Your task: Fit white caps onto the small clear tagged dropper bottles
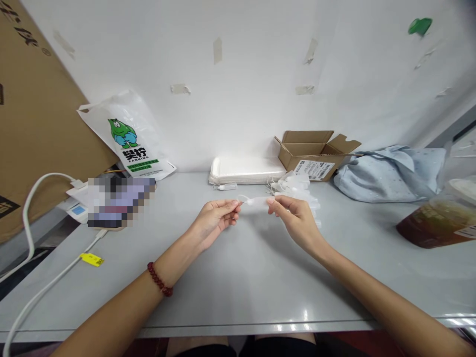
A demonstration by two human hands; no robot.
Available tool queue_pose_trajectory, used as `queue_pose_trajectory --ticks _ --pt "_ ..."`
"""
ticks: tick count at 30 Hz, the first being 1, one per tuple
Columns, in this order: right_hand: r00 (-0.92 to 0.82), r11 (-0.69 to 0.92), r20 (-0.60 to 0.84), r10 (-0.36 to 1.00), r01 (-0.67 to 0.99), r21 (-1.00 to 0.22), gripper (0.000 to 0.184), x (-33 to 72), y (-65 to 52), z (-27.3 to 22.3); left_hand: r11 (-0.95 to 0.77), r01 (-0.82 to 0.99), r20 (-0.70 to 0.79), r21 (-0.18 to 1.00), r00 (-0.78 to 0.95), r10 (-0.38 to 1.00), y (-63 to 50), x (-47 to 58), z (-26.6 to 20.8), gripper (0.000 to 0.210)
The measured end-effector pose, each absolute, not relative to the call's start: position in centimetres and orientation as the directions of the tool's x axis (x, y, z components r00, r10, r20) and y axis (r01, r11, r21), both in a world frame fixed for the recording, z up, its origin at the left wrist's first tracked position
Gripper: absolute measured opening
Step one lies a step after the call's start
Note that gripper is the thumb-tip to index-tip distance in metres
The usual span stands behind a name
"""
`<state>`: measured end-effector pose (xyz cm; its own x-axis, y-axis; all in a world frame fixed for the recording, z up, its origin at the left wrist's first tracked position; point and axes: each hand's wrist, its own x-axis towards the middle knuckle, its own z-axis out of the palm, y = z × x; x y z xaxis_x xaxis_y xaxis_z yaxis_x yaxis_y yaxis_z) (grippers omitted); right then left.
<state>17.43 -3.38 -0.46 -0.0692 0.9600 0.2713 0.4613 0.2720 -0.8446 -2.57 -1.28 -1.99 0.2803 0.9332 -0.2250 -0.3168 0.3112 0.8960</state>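
Observation:
A small translucent dropper bottle (258,203) is held level above the grey table between my two hands. My right hand (295,213) pinches the bottle's base end between thumb and fingers. My left hand (219,218) is closed at the thin tip on the other end, where a fine loop of cap strap shows; the exact spot under the fingertips is hidden. Behind my right hand lies a pile of similar bottles (292,183), partly covered by it. One more small bottle (227,187) lies alone on the table behind my left hand.
White flat packs (247,169) are stacked against the wall, beside an open cardboard box (316,153). A light blue cloth bag (386,173) and a drink cup (435,223) stand right. On the left are a phone (122,203), white cable (55,282) and plastic bag (128,134).

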Motion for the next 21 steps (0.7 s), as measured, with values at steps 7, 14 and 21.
queue_pose_trajectory --ticks 7,14,21 --pt "-0.107 0.297 0.282 0.953 0.496 -0.816 0.041 16.9 -3.9 -0.7 0.185 -0.254 -0.154 0.949 0.138 0.978 -2.1 -1.7 -2.2 0.020" --pt "-0.131 0.306 0.278 0.952 0.483 -0.820 0.041 16.8 -3.9 -1.0 0.174 -0.162 -0.156 0.971 0.119 0.981 -2.4 -1.6 -2.4 0.024" --pt "-0.141 0.293 0.257 0.956 0.477 -0.829 0.041 16.6 -4.0 -1.4 0.185 -0.174 -0.165 0.967 0.123 0.979 -2.6 -1.5 -2.4 0.023"
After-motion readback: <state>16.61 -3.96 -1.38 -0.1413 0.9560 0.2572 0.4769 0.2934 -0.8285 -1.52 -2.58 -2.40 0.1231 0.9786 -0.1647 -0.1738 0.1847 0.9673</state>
